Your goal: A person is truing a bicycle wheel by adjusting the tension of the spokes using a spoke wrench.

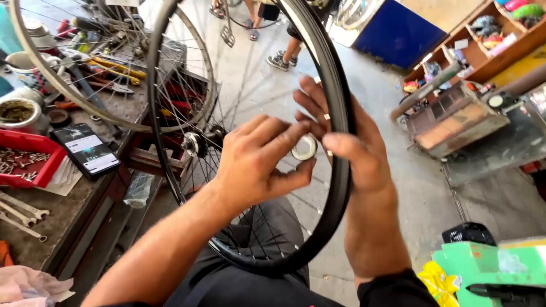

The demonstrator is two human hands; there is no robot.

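Pinching white tape roll (305,148) against black rim (341,102)

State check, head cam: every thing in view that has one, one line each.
Black wheel rim: upright, resting on lap, right hand gripping it.
Small silver ring: pinched in left hand fingers.
Phone: screen lit, flat on bench.
Red tray: holding small metal parts.

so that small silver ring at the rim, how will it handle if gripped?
The small silver ring looks like rigid metal, so probably stiff. It is tiny, pinched by the left hand against the black rim, likely slippery. Round, probably rolls if dropped.
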